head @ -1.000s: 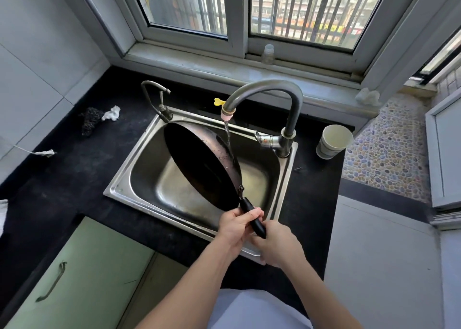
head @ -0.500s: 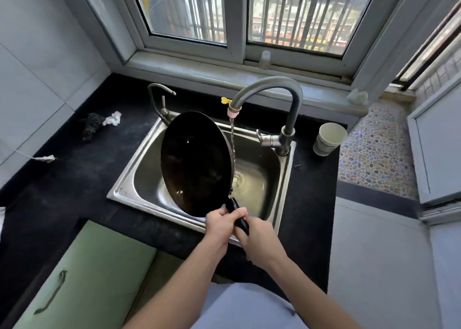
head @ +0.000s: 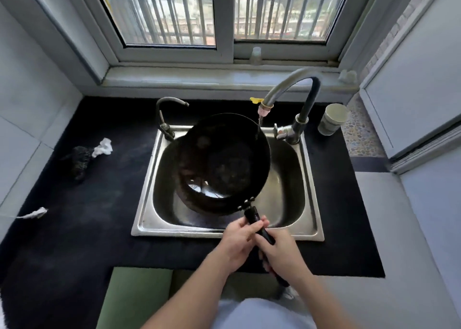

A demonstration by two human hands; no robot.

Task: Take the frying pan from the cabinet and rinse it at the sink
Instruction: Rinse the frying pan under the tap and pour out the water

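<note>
A black frying pan (head: 224,164) hangs tilted over the steel sink (head: 149,186), its inside facing me with a little water pooled at the low edge. Both hands hold its black handle: my left hand (head: 239,239) grips nearer the pan, my right hand (head: 282,251) further back. The grey tap (head: 291,84) curves over the pan's far right rim, and a thin stream of water falls from its spout onto the pan.
A black counter (head: 82,229) surrounds the sink. On it lie a dark scrubber (head: 79,159) with white paper at left, and a paper cup (head: 333,119) at right. A small second tap (head: 164,119) stands at the sink's back left. Green cabinet doors (head: 134,298) sit below.
The pan has swung from steeply on edge to a flatter tilt with its inside facing up toward me. My view has shifted to look more squarely down on the sink.
</note>
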